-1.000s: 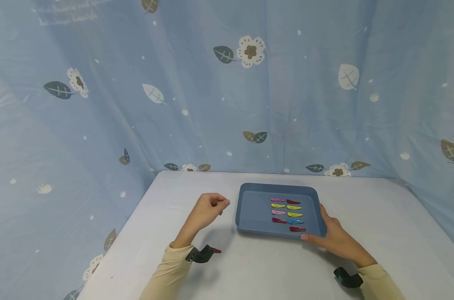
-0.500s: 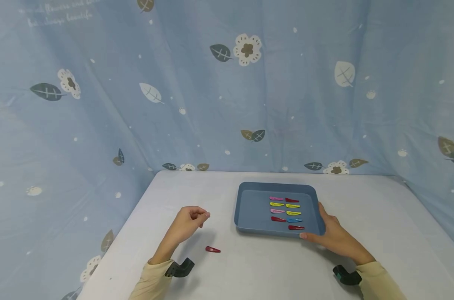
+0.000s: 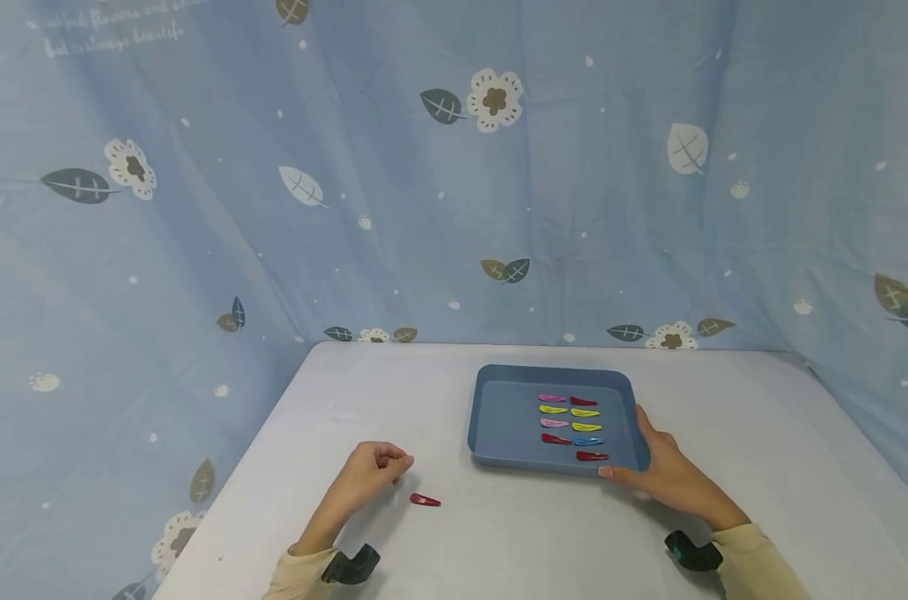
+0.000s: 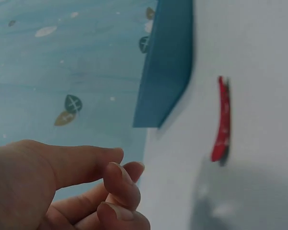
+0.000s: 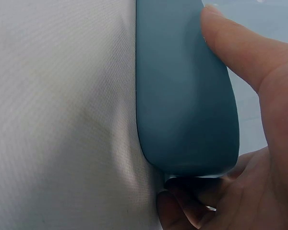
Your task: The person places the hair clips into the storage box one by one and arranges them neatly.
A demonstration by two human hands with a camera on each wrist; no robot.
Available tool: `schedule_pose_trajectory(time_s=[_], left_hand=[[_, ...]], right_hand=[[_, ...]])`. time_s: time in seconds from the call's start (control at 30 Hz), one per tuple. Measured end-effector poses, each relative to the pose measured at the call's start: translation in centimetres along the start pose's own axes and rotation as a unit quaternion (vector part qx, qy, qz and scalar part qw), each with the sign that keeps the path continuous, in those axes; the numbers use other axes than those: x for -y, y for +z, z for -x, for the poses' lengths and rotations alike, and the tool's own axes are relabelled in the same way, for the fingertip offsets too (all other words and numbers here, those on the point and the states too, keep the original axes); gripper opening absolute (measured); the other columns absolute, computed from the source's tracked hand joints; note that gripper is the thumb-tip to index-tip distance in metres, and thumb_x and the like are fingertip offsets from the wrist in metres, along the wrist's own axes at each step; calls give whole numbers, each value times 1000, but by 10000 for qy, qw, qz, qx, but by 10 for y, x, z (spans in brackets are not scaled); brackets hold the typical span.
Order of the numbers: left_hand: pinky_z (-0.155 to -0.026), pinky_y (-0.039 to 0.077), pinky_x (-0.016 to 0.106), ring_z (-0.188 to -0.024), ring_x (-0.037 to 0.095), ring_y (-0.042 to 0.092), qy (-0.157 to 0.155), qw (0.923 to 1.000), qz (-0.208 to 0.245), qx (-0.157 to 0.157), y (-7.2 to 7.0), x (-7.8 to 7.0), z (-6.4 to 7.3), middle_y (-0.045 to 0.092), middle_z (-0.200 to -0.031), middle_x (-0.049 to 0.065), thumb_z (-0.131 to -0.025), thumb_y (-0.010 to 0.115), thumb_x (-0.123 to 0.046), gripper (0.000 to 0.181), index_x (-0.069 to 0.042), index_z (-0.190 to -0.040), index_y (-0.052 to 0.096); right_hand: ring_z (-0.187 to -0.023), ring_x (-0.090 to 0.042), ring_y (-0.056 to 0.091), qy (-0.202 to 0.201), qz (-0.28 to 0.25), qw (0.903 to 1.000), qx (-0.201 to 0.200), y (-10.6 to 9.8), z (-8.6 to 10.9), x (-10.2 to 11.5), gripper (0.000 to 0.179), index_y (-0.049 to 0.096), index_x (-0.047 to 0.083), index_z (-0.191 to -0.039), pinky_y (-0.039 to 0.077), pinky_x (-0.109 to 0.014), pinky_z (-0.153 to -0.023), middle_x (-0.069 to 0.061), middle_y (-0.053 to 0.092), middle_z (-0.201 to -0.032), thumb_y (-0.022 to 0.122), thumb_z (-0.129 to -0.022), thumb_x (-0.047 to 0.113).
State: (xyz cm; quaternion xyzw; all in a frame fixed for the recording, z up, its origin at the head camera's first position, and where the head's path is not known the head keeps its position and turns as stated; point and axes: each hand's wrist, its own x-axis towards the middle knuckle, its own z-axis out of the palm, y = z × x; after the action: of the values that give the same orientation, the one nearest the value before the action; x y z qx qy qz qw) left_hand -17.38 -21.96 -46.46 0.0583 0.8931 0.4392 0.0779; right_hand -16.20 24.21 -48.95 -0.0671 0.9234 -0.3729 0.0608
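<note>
A red snap hair clip lies on the white table in front of the tray. Just left of and above it hovers my left hand, fingers loosely bent and nothing between them. In the left wrist view, the thumb comes close to the fingertips, apart from the red clip. My right hand grips the near right corner of a blue-grey tray. Its thumb lies along the front wall and its fingers wrap the right side. Inside the tray, several hair clips form two columns, pink, yellow, red and blue.
The white table runs back to a blue curtain printed with leaves and flowers, which also hangs along the left. A dark wrist camera sits on the left sleeve, another camera on the right.
My left hand has moved left and nearer, away from the tray, down toward the red hair clip. That clip, partly hidden earlier, shows fully now. The right hand and tray stay in place.
</note>
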Motion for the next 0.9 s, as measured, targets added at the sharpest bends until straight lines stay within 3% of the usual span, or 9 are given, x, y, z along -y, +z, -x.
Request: schedule_pose_trajectory(time_s=[0.13,0.47,0.73,0.9], left_hand=[[-57,39,23,-63,13,53,-9,9999,35,124,4,3,4,69,-69,8,-97,70,-19,21,1,-97,74],[-52,37,22,-56,10,48,-103,9987,-288,408,10,7,11,66,-63,1,-95,73,-21,19,-2,-93,74],[-49,33,20,-53,7,44,76,9974,-281,664,10,10,12,66,-63,2,-93,74,-19,16,-3,-91,74],[-50,36,21,-55,6,48,107,9966,-329,753,11,10,13,65,-64,0,-91,76,-19,14,-5,-89,75]], right_hand=[[-137,-52,35,36,6,10000,-16,0,0,0,131,-10,-1,-163,42,-72,-100,-37,35,-155,79,-86,55],[-136,-52,37,-37,-29,10000,-10,1,0,-1,129,-9,-1,-163,44,-70,-99,-36,39,-153,80,-86,53],[-137,-52,37,-95,-25,9999,-94,1,-1,-1,130,-8,-2,-163,42,-72,-100,-36,39,-154,80,-85,54],[-137,-53,38,-61,31,9999,-74,1,0,0,130,-7,-3,-163,42,-72,-100,-37,39,-153,80,-85,54]])
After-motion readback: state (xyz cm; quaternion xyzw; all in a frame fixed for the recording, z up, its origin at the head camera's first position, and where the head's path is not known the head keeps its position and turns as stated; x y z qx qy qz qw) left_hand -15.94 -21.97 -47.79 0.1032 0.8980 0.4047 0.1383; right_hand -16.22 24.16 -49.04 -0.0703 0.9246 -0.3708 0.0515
